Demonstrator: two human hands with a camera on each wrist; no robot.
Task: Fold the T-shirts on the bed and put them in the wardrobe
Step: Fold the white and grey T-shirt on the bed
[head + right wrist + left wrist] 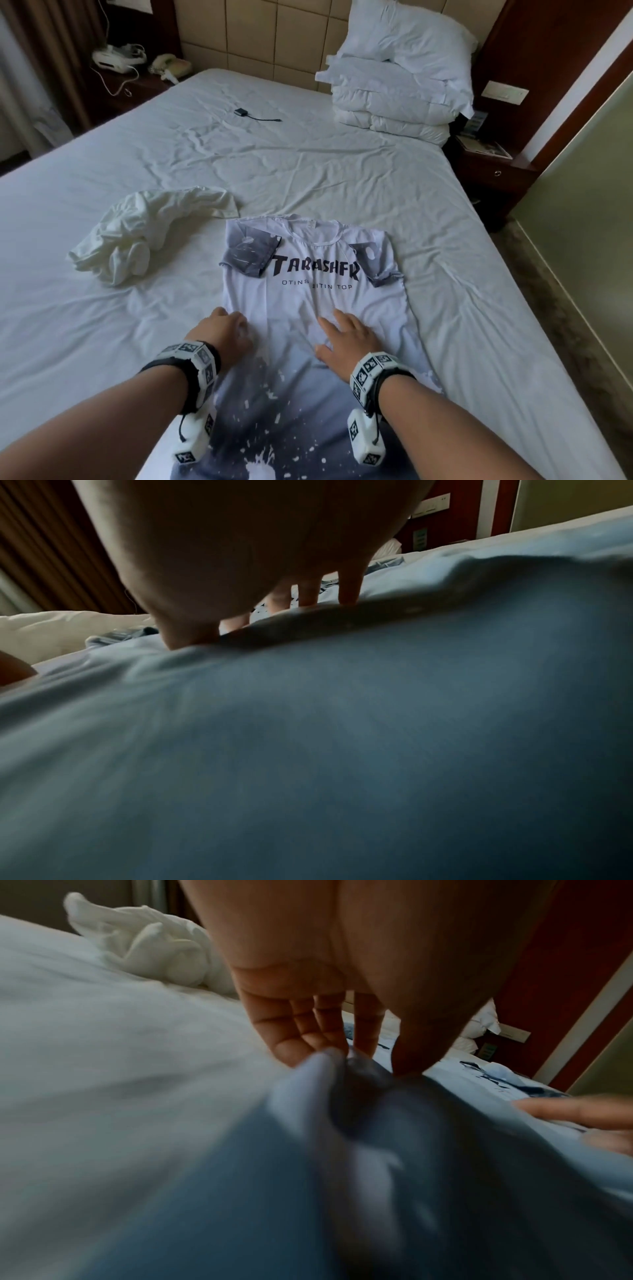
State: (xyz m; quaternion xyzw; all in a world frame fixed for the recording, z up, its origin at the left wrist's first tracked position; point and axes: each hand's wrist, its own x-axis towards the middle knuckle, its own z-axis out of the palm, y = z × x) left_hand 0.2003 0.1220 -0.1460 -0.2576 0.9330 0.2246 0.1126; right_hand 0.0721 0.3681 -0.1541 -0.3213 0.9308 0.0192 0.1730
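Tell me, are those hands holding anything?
The left hand pinches the printed T-shirt at its left side edge; the right hand only presses flat on it.

The printed T-shirt [308,308] runs off the bottom edge, hem unseen; both wrist views blur its near cloth, perhaps bunched.

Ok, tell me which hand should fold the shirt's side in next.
Left, probably. The left hand already pinches the printed T-shirt at its left edge, fabric bunched between thumb and fingers, while the right hand lies flat mid-shirt, pinning it.
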